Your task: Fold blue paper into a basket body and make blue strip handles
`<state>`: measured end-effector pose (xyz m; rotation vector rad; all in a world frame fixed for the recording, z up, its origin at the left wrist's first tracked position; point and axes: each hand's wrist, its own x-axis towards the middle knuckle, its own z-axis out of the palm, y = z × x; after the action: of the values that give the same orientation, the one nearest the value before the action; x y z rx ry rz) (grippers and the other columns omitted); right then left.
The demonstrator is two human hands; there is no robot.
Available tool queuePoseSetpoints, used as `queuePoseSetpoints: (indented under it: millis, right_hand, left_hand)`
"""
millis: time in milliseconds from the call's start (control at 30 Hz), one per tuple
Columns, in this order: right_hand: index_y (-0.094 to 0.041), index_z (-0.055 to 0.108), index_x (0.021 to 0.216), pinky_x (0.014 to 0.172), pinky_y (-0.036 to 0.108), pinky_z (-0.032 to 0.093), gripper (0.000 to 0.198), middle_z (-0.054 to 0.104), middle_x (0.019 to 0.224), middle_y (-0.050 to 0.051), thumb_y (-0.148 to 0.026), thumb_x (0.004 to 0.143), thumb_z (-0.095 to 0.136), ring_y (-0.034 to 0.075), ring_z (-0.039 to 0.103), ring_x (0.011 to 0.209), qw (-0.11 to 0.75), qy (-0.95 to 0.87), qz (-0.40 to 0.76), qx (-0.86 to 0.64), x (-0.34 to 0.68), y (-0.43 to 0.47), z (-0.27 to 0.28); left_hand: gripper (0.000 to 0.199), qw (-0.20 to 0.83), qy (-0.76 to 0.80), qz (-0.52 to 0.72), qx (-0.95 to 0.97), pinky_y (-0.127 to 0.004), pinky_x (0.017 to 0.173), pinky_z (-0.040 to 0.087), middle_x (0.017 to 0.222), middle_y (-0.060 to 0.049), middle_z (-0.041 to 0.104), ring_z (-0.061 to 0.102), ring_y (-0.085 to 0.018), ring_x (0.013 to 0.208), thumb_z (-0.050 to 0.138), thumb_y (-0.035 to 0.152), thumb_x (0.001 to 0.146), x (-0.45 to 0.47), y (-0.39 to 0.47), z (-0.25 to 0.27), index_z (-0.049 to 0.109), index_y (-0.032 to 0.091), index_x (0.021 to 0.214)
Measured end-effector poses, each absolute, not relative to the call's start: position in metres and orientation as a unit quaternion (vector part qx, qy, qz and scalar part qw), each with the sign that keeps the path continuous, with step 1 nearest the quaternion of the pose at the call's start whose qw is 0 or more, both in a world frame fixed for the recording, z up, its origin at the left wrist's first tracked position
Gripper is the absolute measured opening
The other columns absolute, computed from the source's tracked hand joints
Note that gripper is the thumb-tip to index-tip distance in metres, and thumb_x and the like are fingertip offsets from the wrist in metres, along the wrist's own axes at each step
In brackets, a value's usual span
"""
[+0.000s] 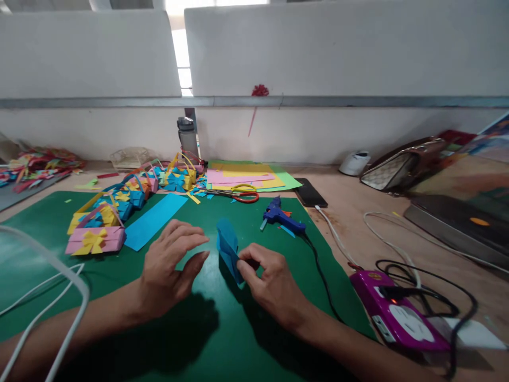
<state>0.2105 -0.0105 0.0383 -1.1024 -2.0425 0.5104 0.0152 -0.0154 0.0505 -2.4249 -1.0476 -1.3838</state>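
Between thumb and fingers, my right hand [274, 278] pinches a folded piece of blue paper [227, 245], held tilted above the green mat [159, 339]. My left hand [175, 260] hovers just left of the paper, its thumb and fingers apart with nothing between them. A flat blue paper strip [155, 220] lies on the mat behind my left hand. At the left stands a row of small paper baskets, the nearest a pink basket [95, 239] with a yellow bow. Beyond my right hand lies a blue glue gun [282, 216] with its cord trailing right.
Scissors [238, 195] lie before stacked coloured sheets [246, 175]. A phone [310, 192] and a purple power strip [397, 313] with cables are at the right. A bottle [187, 139] stands at the back; a white cable [75, 281] crosses the left foreground. Paper scraps [43, 164] lie far left.
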Motion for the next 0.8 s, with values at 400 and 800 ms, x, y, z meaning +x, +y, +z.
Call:
queuePoseSetpoints:
  millis: [400,800]
  right_hand:
    - [-0.019,0.057,0.069,0.058,0.023,0.040,0.016,0.059,0.065,-0.001,-0.015,0.082,0.049,0.011,0.054,0.061,0.371,-0.800,0.237,-0.408,0.211,-0.013,0.036]
    - [-0.019,0.058,0.071,0.057,0.022,0.040,0.015,0.058,0.064,-0.001,-0.012,0.083,0.051,0.011,0.055,0.059,0.418,-0.817,0.166,-0.361,0.212,-0.011,0.034]
  left_hand:
    - [0.019,-0.045,-0.308,-0.368,-0.876,-0.039,0.079,0.046,0.101,-0.010,0.063,0.054,-0.021,0.090,0.060,0.018,0.082,0.016,0.004,0.029,0.059,0.018,0.101]
    - [0.016,-0.075,-0.439,-0.364,-0.818,-0.034,0.071,0.049,0.087,-0.006,0.066,0.058,-0.020,0.081,0.066,0.017,0.076,0.009,0.005,0.020,0.058,0.016,0.091]
